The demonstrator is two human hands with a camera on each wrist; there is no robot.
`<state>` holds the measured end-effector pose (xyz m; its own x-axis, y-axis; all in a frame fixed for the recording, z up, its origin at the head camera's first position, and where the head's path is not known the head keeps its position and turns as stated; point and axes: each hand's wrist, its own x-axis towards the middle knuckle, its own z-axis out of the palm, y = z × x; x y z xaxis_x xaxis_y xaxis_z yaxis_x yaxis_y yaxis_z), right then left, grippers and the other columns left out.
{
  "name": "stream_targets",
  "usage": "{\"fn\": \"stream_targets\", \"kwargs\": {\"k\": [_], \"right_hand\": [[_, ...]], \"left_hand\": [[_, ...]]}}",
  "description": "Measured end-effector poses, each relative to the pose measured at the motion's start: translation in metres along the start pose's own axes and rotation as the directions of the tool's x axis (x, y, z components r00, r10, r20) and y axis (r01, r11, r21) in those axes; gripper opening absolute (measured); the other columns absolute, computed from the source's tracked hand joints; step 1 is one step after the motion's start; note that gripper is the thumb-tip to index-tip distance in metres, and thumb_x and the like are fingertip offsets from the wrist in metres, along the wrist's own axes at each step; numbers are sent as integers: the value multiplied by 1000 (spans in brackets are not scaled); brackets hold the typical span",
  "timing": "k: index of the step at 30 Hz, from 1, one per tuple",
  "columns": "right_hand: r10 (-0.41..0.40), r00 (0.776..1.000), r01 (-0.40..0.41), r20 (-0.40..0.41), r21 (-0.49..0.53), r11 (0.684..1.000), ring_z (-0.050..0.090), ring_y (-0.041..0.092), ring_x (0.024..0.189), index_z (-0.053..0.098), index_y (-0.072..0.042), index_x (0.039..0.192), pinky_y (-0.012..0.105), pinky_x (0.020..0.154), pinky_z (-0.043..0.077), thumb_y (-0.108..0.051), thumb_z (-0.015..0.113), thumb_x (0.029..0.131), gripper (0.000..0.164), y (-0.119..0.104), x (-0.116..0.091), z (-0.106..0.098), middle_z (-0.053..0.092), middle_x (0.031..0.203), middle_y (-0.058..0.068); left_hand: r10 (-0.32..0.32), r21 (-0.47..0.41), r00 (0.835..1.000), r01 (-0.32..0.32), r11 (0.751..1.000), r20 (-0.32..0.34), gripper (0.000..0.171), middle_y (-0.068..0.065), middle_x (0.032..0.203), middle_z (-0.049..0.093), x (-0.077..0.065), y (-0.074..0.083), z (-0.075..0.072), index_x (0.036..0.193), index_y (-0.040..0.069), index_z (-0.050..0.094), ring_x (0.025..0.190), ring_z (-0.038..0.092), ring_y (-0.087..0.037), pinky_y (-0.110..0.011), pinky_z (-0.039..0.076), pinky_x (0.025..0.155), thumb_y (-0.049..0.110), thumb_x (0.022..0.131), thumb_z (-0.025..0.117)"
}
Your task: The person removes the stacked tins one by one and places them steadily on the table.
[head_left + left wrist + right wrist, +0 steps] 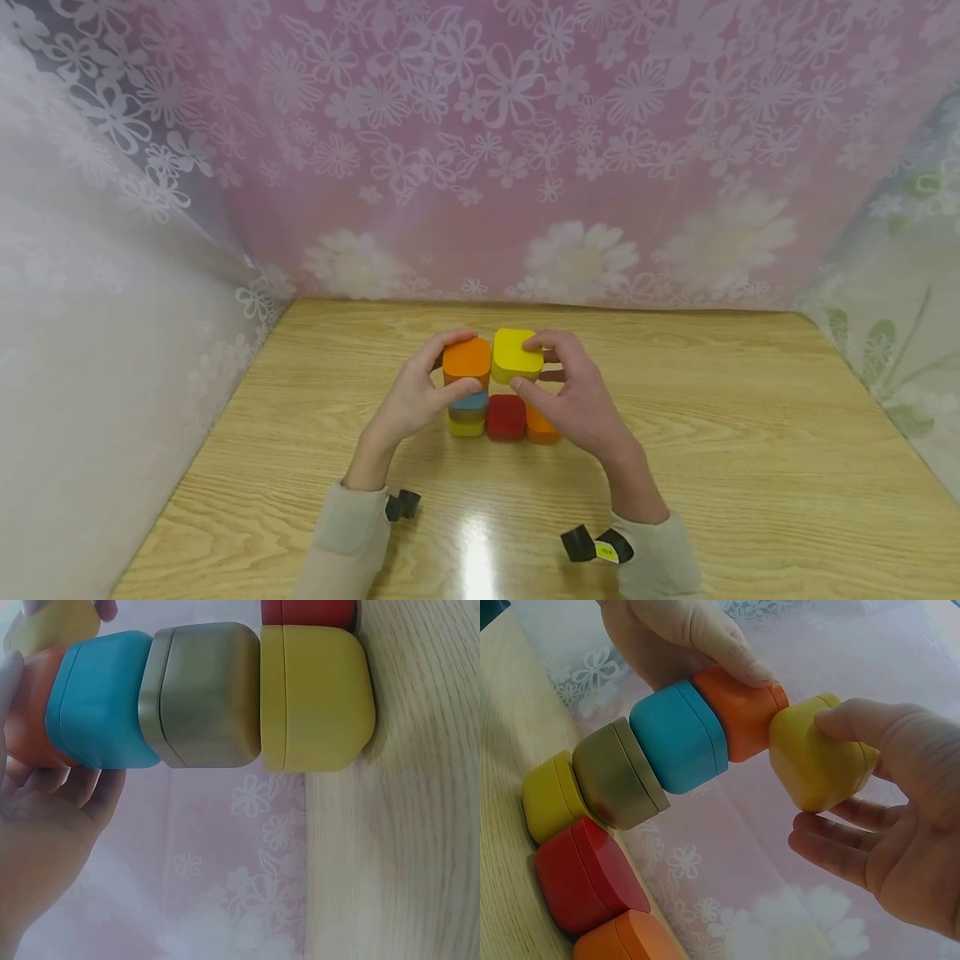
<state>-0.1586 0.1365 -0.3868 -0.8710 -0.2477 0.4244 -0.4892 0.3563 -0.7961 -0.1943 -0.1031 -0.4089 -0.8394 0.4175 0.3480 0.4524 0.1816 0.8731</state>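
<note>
Four small rounded square tins form a column: a yellow tin [322, 697] at the bottom, then a gold tin [210, 694], a blue tin [105, 697] and an orange tin [467, 357] on top. My left hand [408, 396] grips that top orange tin from its left side, thumb in front. Beside it, at about the same height, my right hand [588, 408] pinches another yellow tin [516, 354] between thumb and fingers. In the right wrist view this tin is tilted and its edge is right at the orange tin.
On the wooden table [750, 433], a red tin [506, 417] stands next to the column's base, with a second orange tin [543, 426] to its right. Flowered cloth [480, 150] hangs behind the table and along both sides.
</note>
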Motion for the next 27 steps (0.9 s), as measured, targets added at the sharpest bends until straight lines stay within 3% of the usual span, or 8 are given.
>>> {"fn": "stream_targets", "kwargs": {"k": [11,27], "right_hand": [[23,999,-22,38,-17,1000,55,28,103,55,-8,120,53,87,53,-7,76,87,40,2,0,-3,53,125,10],[70,994,-65,89,-59,996,57,31,105,54,-6,120,51,88,54,-9,76,87,39,8,-1,-7,52,125,11]], "left_hand": [[28,8,1000,-28,1000,8,60,-4,136,56,1,0,2,143,14,48,117,57,-21,-44,45,103,12,89,74],[26,8,1000,-26,1000,14,61,-4,135,57,1,0,3,144,8,47,115,57,-21,-50,44,101,12,89,74]]}}
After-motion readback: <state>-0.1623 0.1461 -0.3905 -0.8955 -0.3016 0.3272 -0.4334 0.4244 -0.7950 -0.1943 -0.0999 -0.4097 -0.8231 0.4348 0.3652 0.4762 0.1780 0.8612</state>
